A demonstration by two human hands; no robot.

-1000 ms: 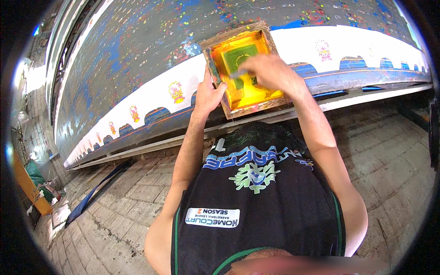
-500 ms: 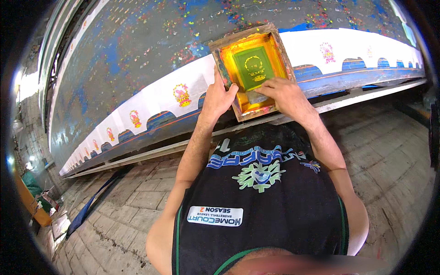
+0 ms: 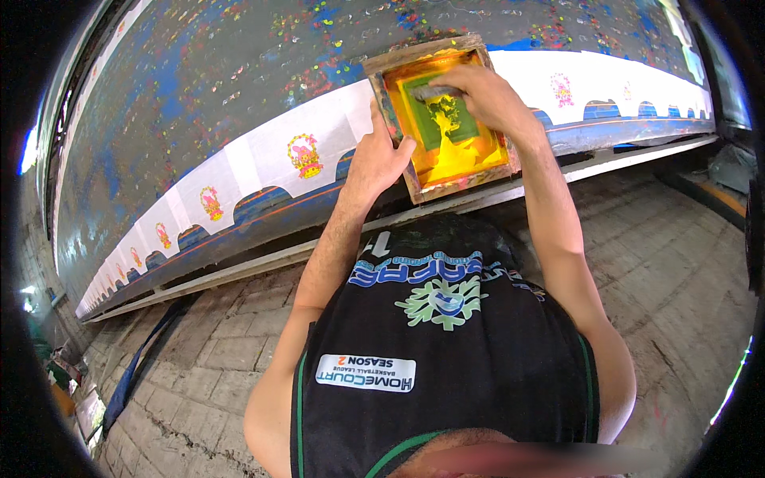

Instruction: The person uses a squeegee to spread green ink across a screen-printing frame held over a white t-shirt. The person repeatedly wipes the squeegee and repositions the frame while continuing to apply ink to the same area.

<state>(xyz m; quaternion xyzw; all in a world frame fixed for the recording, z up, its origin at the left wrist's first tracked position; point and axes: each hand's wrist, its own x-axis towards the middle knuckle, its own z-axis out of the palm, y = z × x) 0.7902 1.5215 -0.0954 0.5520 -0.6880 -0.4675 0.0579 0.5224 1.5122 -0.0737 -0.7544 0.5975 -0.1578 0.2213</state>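
A wooden screen-printing frame (image 3: 462,188) lies over a white cloth strip (image 3: 259,147) on the long table. Inside it, a green stencil panel (image 3: 431,134) is edged with yellow and orange. Yellow ink (image 3: 458,159) is pooled at the frame's near end and streaked up over the panel. My left hand (image 3: 378,159) is closed on the frame's left side, thumb on the rim. Toward the far end, my right hand (image 3: 488,95) grips a greyish squeegee (image 3: 433,93) against the screen. My fingers partly cover it.
Pink-and-yellow prints (image 3: 304,155) repeat along the cloth, to both sides of the frame. The dark table (image 3: 239,88) is speckled with colored paint. Its pale front rail (image 3: 335,233) runs close to my body, above a paved floor (image 3: 239,358).
My right hand has moved the squeegee from the near end to the far end of the screen. Yellow ink now shows at the near end. My left hand keeps its hold.
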